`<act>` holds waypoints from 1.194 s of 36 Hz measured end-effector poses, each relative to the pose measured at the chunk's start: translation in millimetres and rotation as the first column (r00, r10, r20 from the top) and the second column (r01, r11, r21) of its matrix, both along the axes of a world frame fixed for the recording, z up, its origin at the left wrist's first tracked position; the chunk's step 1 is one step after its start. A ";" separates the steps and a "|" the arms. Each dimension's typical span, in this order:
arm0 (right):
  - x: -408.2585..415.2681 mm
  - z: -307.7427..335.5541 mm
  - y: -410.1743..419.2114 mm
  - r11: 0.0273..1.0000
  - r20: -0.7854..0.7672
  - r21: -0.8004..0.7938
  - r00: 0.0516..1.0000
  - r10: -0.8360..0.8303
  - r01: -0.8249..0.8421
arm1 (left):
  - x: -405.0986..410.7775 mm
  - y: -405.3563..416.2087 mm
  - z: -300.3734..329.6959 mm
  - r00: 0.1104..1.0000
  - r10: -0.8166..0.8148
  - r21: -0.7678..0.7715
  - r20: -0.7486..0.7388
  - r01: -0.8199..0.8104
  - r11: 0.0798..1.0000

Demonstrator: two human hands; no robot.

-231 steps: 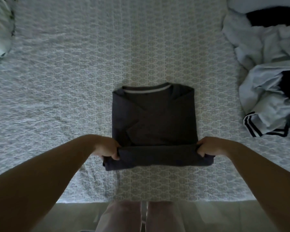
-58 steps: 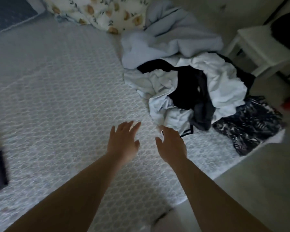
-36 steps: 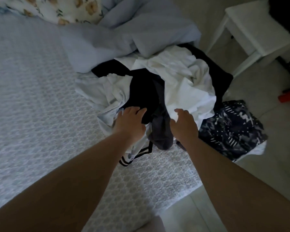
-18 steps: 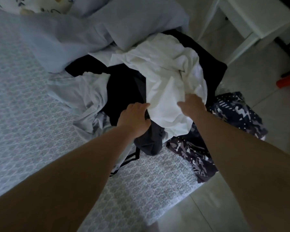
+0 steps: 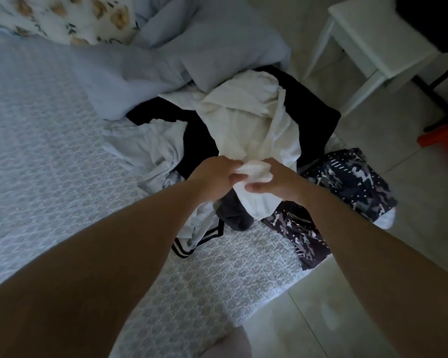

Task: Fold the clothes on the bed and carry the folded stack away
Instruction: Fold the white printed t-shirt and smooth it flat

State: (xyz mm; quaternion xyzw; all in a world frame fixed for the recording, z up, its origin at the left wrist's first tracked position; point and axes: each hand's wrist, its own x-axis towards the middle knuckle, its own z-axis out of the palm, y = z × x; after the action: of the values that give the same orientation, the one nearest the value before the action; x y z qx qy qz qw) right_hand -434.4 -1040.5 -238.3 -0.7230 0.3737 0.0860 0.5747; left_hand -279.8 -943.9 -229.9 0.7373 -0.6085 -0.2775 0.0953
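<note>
Clothes are lying in a loose heap at the far right corner of the bed, and the white garment on top of that heap is now being gathered by both hands. The left hand is pinching a bunched fold of the white cloth, and the right hand is gripping the same bunch just beside it, thumb curled under; a second ago both hands were reaching open toward the pile with nothing in them. That change is suggesting the next piece has been chosen and is about to be lifted clear for folding. Beneath the white garment, black clothing and a pale shirt with a striped hem are lying tangled, and a dark patterned piece is hanging over the bed's edge toward the floor. The dark folded top seen earlier is no longer showing in this view, since the head has turned toward the pile. A pale blue pillow and a floral pillow are sitting beyond the heap, with a white side table standing on the floor past the corner. Judging from the heap's size, most of the folding is still waiting, and the white cloth may be dragging neighbours along if pulled quickly.
</note>
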 end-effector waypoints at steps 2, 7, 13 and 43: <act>0.1 13.1 4.0 0.998 -0.040 -0.046 0.998 0.051 -0.053 | 5.1 9.8 21.3 0.966 0.174 -0.021 -0.189 -0.181 0.983; 14.5 54.2 13.1 0.797 -0.367 -0.507 0.919 0.145 -0.328 | 23.3 35.3 72.0 0.865 0.346 0.017 -0.364 -0.365 0.931; 35.3 100.9 25.3 0.484 -0.502 -0.726 0.857 0.111 -0.488 | 60.1 80.7 102.5 0.801 0.477 0.010 -0.362 -0.508 0.861; 178.2 272.7 165.3 0.819 0.154 -0.560 0.955 0.255 -0.129 | 138.0 249.5 274.5 0.170 0.753 0.044 -0.636 -0.966 0.255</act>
State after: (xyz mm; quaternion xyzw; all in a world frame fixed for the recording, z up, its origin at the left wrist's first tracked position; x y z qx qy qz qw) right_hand -256.2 -875.2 34.5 -0.8952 0.2408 -0.0469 0.3722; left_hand -141.8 -694.4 44.6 0.8033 -0.0492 -0.2414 0.5423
